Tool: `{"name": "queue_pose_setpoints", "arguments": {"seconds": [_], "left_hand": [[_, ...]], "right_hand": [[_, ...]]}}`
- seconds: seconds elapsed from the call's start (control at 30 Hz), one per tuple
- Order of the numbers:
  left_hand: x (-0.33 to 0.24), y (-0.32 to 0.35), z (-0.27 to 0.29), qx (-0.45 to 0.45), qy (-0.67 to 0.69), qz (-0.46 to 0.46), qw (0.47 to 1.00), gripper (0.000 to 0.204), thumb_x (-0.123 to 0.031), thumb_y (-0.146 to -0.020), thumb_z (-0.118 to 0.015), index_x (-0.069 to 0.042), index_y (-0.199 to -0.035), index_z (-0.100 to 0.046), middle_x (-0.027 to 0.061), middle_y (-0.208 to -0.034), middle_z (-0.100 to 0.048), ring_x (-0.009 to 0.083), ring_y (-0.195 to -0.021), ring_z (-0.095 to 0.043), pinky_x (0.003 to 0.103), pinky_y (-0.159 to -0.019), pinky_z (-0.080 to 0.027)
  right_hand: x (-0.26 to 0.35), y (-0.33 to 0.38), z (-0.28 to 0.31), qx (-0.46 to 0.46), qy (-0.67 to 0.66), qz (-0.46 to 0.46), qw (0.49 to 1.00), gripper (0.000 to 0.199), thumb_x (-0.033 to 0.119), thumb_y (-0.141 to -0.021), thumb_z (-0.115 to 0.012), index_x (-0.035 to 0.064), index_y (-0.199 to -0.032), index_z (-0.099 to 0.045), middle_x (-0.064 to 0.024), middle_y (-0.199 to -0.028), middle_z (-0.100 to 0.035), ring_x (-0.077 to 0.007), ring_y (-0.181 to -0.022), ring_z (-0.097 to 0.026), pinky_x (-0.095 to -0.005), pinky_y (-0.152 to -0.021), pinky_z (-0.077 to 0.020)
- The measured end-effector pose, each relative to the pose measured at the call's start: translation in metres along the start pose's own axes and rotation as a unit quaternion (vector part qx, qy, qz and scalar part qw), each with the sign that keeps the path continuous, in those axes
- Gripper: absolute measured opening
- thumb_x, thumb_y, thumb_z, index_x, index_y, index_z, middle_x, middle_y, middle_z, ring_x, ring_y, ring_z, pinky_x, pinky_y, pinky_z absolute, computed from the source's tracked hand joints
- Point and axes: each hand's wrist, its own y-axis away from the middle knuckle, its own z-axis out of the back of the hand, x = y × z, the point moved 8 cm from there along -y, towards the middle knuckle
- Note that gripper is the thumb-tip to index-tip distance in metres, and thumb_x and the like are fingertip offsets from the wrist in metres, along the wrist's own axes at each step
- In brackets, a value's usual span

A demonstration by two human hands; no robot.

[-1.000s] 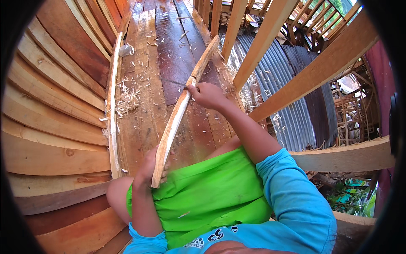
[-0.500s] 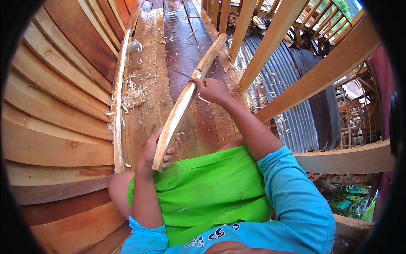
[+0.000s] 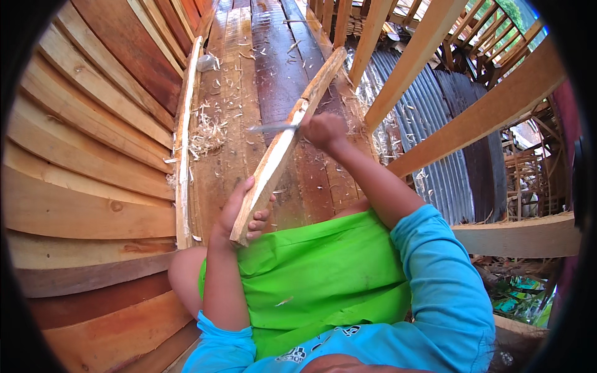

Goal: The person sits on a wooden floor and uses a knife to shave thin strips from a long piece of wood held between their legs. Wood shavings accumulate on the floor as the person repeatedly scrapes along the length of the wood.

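Observation:
A long split stick of wood [image 3: 273, 158] slants from my lap toward the far right, its bark-brown edges flanking a pale, freshly shaved strip. My left hand [image 3: 244, 208] wraps round its near end from beneath, thumb along the side. Across the stick's upper half lies a knife blade [image 3: 272, 128], pointing left and blurred by motion. The knife's handle is hidden inside my closed right hand [image 3: 325, 131], just right of the stick. A notch shows on the stick a little beyond the blade.
Curled shavings [image 3: 207, 137] lie heaped on the plank floor [image 3: 227, 99]. Another pale stick [image 3: 182, 149] rests along the board wall [image 3: 93, 168] at left, beside a clear plastic cup [image 3: 207, 63]. Wooden railing posts [image 3: 413, 56] stand at right, with corrugated metal sheets [image 3: 429, 137] beyond.
The knife and my right hand have come slightly toward me along the stick, and the blade now lies flatter across it. The pale shaved strip reaches farther up. My left hand keeps its grip.

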Motion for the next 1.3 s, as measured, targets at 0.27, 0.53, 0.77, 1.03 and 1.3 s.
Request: {"name": "queue_pose_setpoints", "arguments": {"seconds": [0.27,0.53,0.77,1.03,1.3], "left_hand": [[-0.003,-0.004,-0.012,0.0,-0.012,-0.008,1.0,0.062,-0.065,-0.089,-0.043,-0.005,-0.105,-0.052,-0.0027,-0.056,-0.039,0.0074,-0.036,-0.037,0.023,-0.03,-0.032],[0.001,-0.006,-0.01,0.024,0.022,0.003,0.999,0.063,-0.065,-0.089,-0.043,-0.004,-0.104,-0.052,-0.0019,-0.055,-0.04,0.0079,-0.036,-0.038,0.023,-0.029,-0.032],[0.003,-0.006,-0.013,-0.004,-0.006,-0.005,1.0,0.062,-0.064,-0.089,-0.044,-0.005,-0.104,-0.052,-0.0014,-0.055,-0.041,0.0083,-0.036,-0.039,0.024,-0.029,-0.032],[-0.002,-0.005,-0.009,-0.014,0.0,-0.009,1.0,0.062,-0.063,-0.09,-0.043,-0.004,-0.107,-0.053,-0.0019,-0.056,-0.042,0.0077,-0.036,-0.039,0.023,-0.029,-0.033],[0.001,0.006,-0.013,-0.071,-0.091,-0.034,0.993,0.059,-0.066,-0.089,-0.044,-0.009,-0.1,-0.055,-0.0033,-0.056,-0.044,0.006,-0.038,-0.041,0.022,-0.031,-0.032]], "right_hand": [[-0.046,-0.009,-0.017,-0.049,-0.022,-0.063,0.997,0.05,0.036,-0.092,-0.039,0.0041,-0.07,-0.07,-0.022,-0.069,-0.066,-0.0393,-0.063,-0.067,-0.0497,-0.062,-0.0532],[-0.066,-0.021,-0.015,-0.098,-0.044,-0.12,0.987,0.053,0.039,-0.094,-0.036,0.0053,-0.065,-0.066,-0.0214,-0.068,-0.066,-0.0391,-0.064,-0.067,-0.0516,-0.064,-0.0528],[-0.074,-0.02,-0.007,-0.072,-0.034,-0.149,0.986,0.054,0.034,-0.094,-0.032,0.0025,-0.065,-0.065,-0.0228,-0.066,-0.064,-0.0398,-0.065,-0.067,-0.0508,-0.064,-0.0531],[-0.055,-0.021,0.004,-0.073,-0.027,-0.111,0.991,0.054,0.034,-0.094,-0.034,0.0031,-0.064,-0.068,-0.0219,-0.067,-0.065,-0.0401,-0.062,-0.065,-0.0497,-0.065,-0.0527],[-0.084,-0.013,0.001,-0.019,-0.04,-0.223,0.974,0.054,0.036,-0.093,-0.031,0.0019,-0.08,-0.072,-0.0241,-0.081,-0.068,-0.0416,-0.079,-0.067,-0.0512,-0.075,-0.0516]]}}
